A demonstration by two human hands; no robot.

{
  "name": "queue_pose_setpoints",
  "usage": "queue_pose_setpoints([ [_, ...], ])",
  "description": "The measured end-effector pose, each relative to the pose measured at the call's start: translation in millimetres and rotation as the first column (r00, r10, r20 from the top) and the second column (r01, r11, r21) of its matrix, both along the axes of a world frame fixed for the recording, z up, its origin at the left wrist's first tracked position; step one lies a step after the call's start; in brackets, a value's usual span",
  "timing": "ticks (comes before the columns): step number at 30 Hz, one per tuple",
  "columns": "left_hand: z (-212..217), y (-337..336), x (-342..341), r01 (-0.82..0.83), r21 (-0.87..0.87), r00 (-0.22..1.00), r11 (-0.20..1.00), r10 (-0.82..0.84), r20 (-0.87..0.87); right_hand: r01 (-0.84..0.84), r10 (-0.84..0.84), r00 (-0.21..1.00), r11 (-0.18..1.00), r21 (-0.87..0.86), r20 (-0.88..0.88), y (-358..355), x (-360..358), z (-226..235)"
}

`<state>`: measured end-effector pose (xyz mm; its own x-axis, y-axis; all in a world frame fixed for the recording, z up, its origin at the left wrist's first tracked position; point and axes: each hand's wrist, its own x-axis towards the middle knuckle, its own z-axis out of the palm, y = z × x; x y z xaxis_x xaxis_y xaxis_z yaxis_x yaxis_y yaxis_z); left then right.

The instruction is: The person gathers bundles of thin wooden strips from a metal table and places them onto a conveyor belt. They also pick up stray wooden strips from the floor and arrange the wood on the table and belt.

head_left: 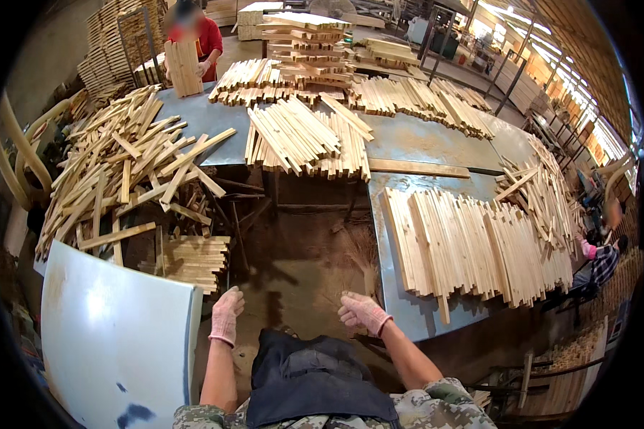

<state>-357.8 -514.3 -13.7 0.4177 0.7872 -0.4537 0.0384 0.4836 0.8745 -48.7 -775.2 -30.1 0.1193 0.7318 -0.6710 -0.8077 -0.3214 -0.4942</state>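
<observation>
Wood workshop, long shed with stacked timber along the far walls; a large grey table (436,139) wraps round a dirt-floored gap where the person stands. The near right part of the table carries a flat row of pale wooden slats (472,247) lying side by side, one slat poking out past the table's near edge. More slats lie fanned near the table's middle (304,139) and in a loose heap at its left edge (122,168), with a neat low stack (193,259) beneath that heap. A white curved panel (114,336) stands at the near left. Both hands wear pale knit gloves and hold nothing. Left hand (226,314) hangs over the floor, fingers loosely curled together, near the low stack but apart from it. Right hand (363,312) hovers just beside the table's near edge, fingers slightly spread and bent, closest to the row of slats yet not touching. Judgement: the step in hand looks like a reach for slats from the row. To do it well, take slats from the row's near-left end, grip several flat across their width, square their ends against the table before lifting, and mind the overhanging slat, which could tip off if knocked. A person in red at the far left corner holds a bundle of boards (184,68) upright.
</observation>
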Motion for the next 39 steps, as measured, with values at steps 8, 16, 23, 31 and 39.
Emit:
queue_pose_setpoints([
  [8,-11.0,100.2,101.3,0.121,-0.046,0.992,0.992,-0.123,-0.040,-0.079,0.161,0.881,0.977,-0.196,0.445,162.3,133.0,0.6],
  [16,-37.6,238.0,227.5,0.045,0.019,0.988,0.999,-0.041,-0.151,0.138,0.333,0.178,0.923,-0.359,0.926,362.7,417.3,-81.6],
  [23,-60.7,344.1,396.8,0.105,0.173,0.903,0.979,-0.021,-0.428,0.491,0.493,0.022,0.752,-0.439,0.870,491.2,650.1,-95.7],
  [31,-97.1,469.5,529.8,0.367,0.193,0.599,0.910,-0.073,-0.797,0.294,0.546,0.299,0.727,-0.620,0.782,519.7,778.0,-130.9],
  [39,-144.3,481.1,551.3,0.480,0.428,0.419,0.765,0.229,-0.879,0.061,0.285,0.552,0.924,-0.379,0.783,529.2,754.3,-92.6],
])
